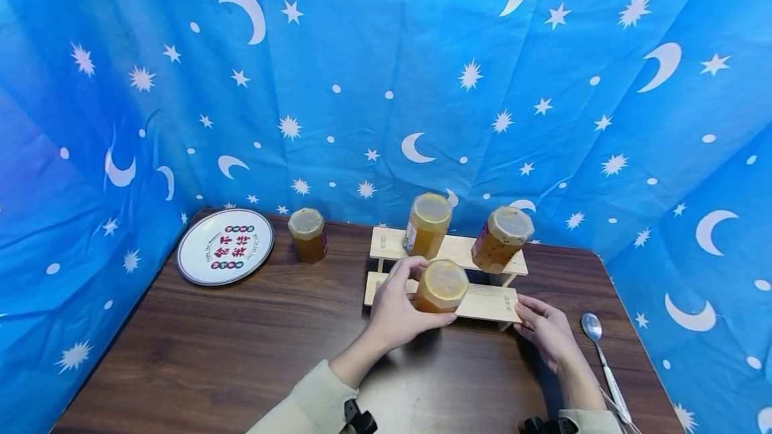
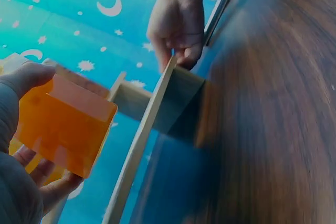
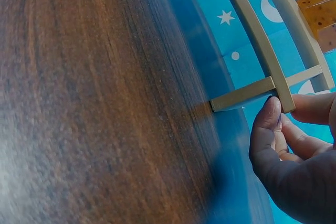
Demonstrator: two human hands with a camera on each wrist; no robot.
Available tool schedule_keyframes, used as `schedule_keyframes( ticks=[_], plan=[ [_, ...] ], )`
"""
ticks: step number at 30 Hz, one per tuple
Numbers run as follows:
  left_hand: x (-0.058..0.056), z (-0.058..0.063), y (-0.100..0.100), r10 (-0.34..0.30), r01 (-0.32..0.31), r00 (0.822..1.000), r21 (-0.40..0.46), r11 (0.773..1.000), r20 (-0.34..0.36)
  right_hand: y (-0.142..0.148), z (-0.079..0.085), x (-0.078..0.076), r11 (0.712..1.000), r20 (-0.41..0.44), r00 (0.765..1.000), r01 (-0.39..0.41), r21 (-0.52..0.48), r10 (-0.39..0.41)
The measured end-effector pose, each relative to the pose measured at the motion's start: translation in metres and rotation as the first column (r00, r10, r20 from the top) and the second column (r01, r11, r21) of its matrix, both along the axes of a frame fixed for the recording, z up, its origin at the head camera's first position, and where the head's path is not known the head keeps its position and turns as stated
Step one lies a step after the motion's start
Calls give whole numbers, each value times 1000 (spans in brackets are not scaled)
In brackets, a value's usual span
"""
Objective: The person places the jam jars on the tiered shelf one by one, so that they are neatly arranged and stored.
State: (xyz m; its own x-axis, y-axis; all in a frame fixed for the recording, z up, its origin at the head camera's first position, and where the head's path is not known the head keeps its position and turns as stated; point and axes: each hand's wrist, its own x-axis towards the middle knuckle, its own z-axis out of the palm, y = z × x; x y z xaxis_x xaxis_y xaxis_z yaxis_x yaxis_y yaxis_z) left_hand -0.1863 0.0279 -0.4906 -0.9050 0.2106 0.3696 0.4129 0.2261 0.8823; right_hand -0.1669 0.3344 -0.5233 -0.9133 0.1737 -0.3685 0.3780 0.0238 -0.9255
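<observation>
Orange-filled jar [image 1: 445, 284] sits in my left hand [image 1: 393, 313], fingers curled round it, above the lower shelf [image 1: 485, 303], whose end my right hand [image 1: 550, 333] pinches. I'd keep that brace steady and the jar level, clear of the amber jar [image 1: 429, 228] and speckled jar [image 1: 500, 241] on the upper shelf [image 1: 391, 244].

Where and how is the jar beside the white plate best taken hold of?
Probably around the body of the jar, below the lid, coming from the near side: it stands upright, with the curtain close behind and the plate to its left.
</observation>
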Motion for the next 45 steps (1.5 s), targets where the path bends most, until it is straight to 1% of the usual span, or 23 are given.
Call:
schedule_keyframes(
  ticks=[3,6,9,13,19,22,28,35,45],
  plan=[
    [-3,-3,16,19,-21,999,-39,999,-38,0,0,0,1000,-2,1000,3,-6,-3],
    [-5,-8,32,20,-24,998,-55,998,-63,1,0,0,1000,-3,1000,7,-14,-7],
    [-6,-12,46,23,-27,997,-64,998,-68,1,0,0,1000,-6,1000,10,-18,-10],
    [-8,-17,63,24,-28,998,-84,996,-51,1,-1,0,1000,-15,1000,7,-19,-7],
    [-13,-21,80,18,-25,998,-111,994,-68,0,-2,1,1000,-17,1000,3,-8,-3],
    [-15,-22,85,15,-23,998,-115,993,-69,-1,-1,1,1000,-17,1000,3,-9,-3],
    [-16,-22,92,17,-21,999,-122,992,-37,-1,-1,1,1000,-12,1000,11,-16,-11],
    [-13,-20,96,28,-34,998,-113,993,-54,0,0,2,1000,-11,1000,19,-9,-19],
    [-9,-19,97,53,-55,998,-118,991,-24,-2,-1,2,1000,-11,1000,22,-21,-22]
  ],
)
